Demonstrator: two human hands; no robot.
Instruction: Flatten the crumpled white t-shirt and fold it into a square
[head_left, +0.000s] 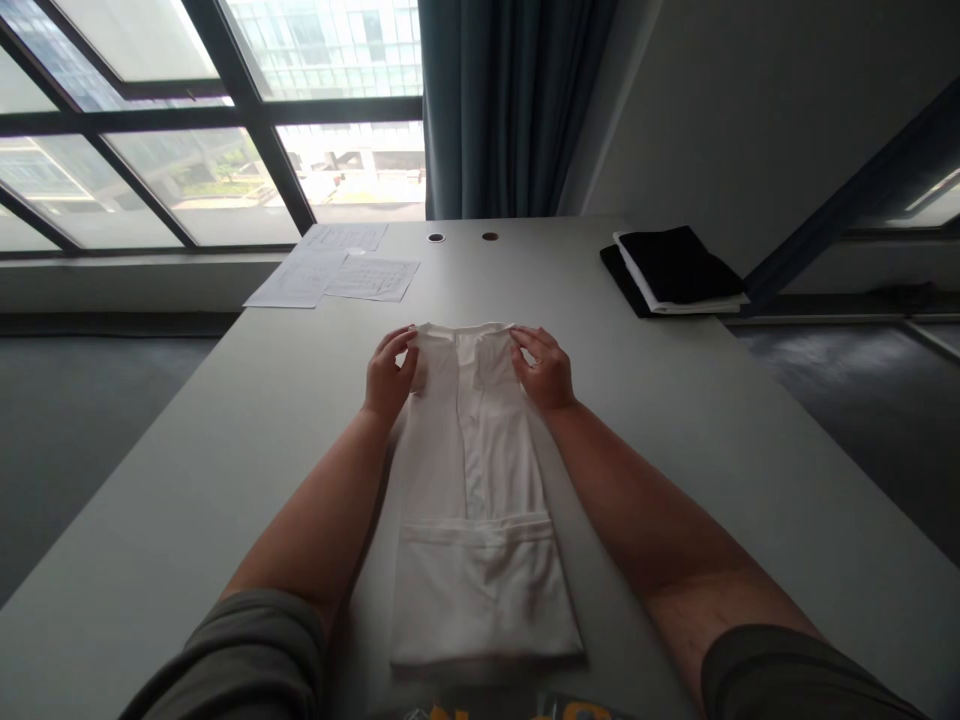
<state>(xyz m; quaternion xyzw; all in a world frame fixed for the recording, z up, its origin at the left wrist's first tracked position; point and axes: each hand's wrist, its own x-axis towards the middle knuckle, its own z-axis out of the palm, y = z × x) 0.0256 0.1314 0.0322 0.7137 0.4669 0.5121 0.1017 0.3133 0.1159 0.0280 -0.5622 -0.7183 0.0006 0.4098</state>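
A white shirt (499, 460) lies folded into a long narrow panel on the table in front of me. Its sides meet along a seam near the middle, and a hemmed flap lies across the near part. At the far left corner, my left hand (390, 372) is closed, pinching the cloth between thumb and fingers. My right hand (547, 372) grips the far right corner in the same way. The far edge between both hands looks slightly lifted and wavy.
The white table (247, 470) stretches away toward a window (202, 170) and a blue curtain (510, 110). Paper sheets (373, 278) lie at the far left. Folded black and white cloths (679, 265) are stacked at the far right. Two round holes (436, 238) pierce the tabletop's far end.
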